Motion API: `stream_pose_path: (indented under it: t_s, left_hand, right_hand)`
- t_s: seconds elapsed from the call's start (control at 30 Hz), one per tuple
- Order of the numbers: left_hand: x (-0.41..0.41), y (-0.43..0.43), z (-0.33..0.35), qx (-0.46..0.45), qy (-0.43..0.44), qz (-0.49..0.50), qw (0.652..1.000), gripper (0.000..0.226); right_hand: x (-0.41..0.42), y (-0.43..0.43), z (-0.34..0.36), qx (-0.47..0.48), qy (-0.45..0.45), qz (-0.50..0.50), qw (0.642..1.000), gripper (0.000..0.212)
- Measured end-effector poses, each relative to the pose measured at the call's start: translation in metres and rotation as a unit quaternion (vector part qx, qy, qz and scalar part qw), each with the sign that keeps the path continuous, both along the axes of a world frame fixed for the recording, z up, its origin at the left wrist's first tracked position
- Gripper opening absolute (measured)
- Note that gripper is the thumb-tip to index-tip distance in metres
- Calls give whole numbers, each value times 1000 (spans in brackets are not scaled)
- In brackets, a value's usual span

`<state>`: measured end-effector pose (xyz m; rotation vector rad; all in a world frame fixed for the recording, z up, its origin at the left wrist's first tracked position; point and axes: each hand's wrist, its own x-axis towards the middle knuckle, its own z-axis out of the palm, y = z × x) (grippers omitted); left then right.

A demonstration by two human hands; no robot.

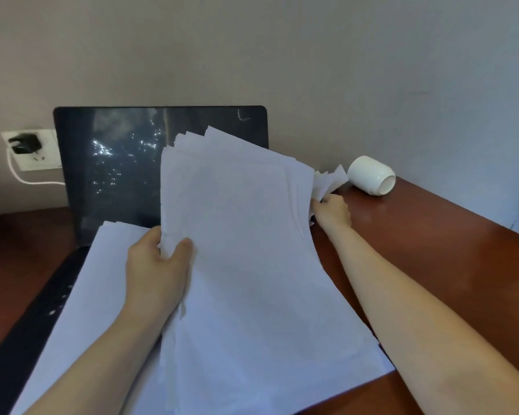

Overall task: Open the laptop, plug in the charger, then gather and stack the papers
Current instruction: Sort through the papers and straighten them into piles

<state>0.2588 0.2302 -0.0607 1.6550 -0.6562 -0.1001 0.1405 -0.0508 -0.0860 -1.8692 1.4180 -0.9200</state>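
Flat sheets [102, 280] lie nearest, spread over the keyboard half of the open laptop [117, 151]. Above them the left hand [156, 265] grips a bundle of papers [237, 235] by its left edge, thumb on the front and fingers curled behind. The bundle is tilted up in front of the laptop's dark screen. Just right of the laptop the right hand [331, 209] reaches out over the table [432, 250], its fingers closed on a few loose sheets [330, 178] that stick up crumpled. Further right of the laptop a white cup [370, 175] lies on its side, near those sheets. Left of the laptop a black charger [23, 142] sits in a wall socket [45, 163]. Its white cable [27, 178] runs toward the laptop and passes out of sight behind the screen.
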Motion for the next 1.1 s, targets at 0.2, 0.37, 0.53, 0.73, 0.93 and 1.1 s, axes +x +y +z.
stream_pose_path:
  t_s: [0.2,0.37,0.53,0.73,0.93,1.1]
  left_hand:
    - [1,1,0,0,8,3,1000,23]
    - [2,2,-2,-2,21,5,1000,14]
    - [1,3,-4,-6,30,7,1000,16]
    - [3,3,-3,-8,26,4,1000,16]
    - [1,3,-6,-10,28,-6,1000,16]
    - [1,3,-4,-17,23,-4,1000,18]
  right_hand:
    - [11,8,-4,-101,-44,-19,994,45]
    - [13,26,3,-153,-154,-61,974,49]
    - [0,28,4,-154,-304,-105,934,36]
    - [-27,27,2,-59,-412,-80,906,32]
    - [-28,39,-14,-6,-113,50,992,22]
    - [-33,48,-10,-90,-157,0,983,35]
